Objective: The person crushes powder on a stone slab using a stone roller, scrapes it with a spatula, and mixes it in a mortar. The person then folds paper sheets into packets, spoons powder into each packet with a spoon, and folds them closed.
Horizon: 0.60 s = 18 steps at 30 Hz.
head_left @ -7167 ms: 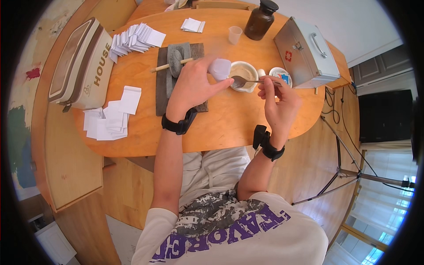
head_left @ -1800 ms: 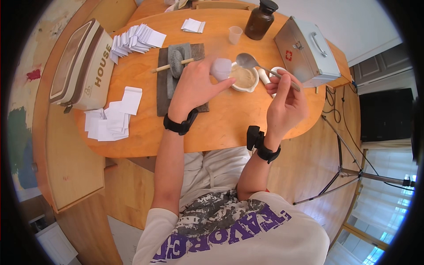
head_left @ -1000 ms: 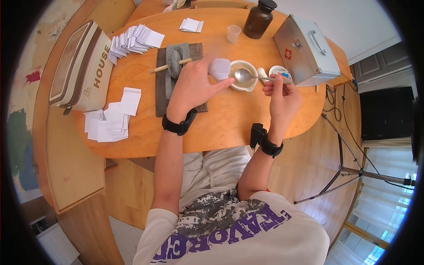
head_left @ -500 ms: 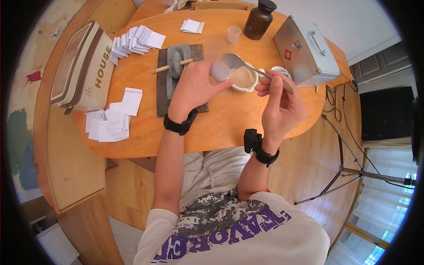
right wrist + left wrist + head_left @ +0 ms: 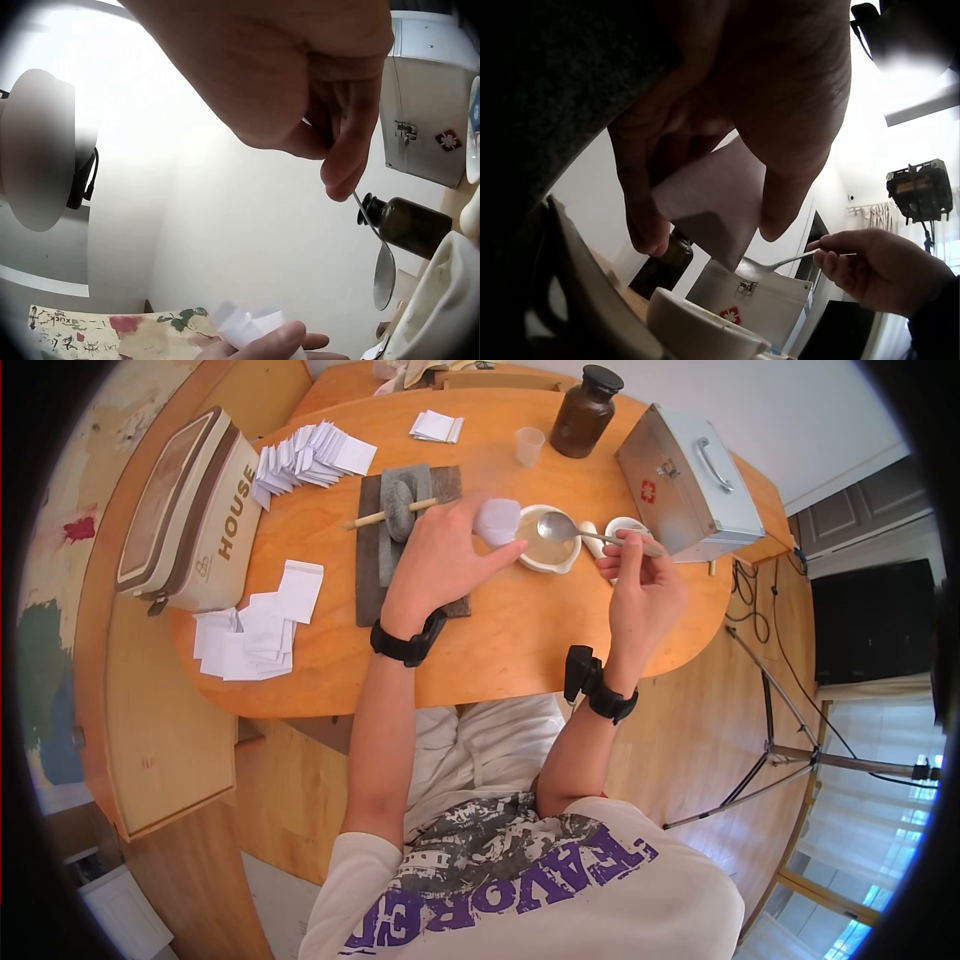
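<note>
My left hand (image 5: 435, 565) pinches a small white paper packet (image 5: 497, 522) between thumb and fingers. In the left wrist view the packet (image 5: 718, 196) hangs above the rim of a white mortar (image 5: 697, 330). Pale beige powder (image 5: 545, 552) lies in the mortar (image 5: 563, 568). My right hand (image 5: 645, 595) grips a metal spoon (image 5: 556, 527) by its handle, its bowl over the mortar, just right of the packet. The right wrist view has the spoon (image 5: 384, 277) hanging bowl down beside the mortar's rim. A white pestle (image 5: 592, 542) lies right of the mortar.
Right of the pestle stands a small white dish (image 5: 622, 524), before a silver first-aid case (image 5: 690, 490). Behind are a brown bottle (image 5: 584, 420) and a plastic cup (image 5: 529, 446). Paper packets (image 5: 315, 452) and a stone roller (image 5: 400, 510) on dark slabs lie left.
The spoon went from the mortar up to the packet's mouth, twice, and has now come back down to the right over the mortar. My left hand with the packet has stayed in place.
</note>
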### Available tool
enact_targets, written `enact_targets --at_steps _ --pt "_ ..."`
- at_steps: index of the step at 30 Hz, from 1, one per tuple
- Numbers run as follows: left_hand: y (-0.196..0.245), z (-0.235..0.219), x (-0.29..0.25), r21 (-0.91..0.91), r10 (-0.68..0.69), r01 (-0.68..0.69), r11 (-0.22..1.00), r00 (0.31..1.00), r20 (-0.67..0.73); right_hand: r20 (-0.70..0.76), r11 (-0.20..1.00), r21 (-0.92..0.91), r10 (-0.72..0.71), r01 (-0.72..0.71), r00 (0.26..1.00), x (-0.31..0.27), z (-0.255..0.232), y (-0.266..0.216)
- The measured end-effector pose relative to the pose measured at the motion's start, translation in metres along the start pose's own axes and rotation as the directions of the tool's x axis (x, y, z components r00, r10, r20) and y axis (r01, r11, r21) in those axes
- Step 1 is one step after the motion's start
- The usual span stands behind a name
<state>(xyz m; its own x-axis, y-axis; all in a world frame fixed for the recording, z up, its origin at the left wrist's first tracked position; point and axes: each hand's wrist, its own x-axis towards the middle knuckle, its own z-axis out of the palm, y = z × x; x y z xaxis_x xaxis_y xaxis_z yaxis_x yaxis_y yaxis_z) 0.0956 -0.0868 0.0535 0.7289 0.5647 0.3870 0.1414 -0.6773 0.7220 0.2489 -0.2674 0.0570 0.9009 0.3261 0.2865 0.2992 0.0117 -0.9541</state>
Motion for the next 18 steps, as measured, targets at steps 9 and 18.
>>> enact_targets --at_steps 9,18 --pt "0.001 -0.001 0.0 -0.012 0.016 -0.016 1.0 1.0 0.001 0.21 0.986 0.038 0.15 -0.161 0.966 0.012 -0.007 0.04" --pt "0.003 -0.011 -0.013 -0.29 -0.04 0.054 0.956 0.998 0.053 0.176 0.944 -0.263 0.252 -0.201 0.952 0.013 -0.031 0.025"
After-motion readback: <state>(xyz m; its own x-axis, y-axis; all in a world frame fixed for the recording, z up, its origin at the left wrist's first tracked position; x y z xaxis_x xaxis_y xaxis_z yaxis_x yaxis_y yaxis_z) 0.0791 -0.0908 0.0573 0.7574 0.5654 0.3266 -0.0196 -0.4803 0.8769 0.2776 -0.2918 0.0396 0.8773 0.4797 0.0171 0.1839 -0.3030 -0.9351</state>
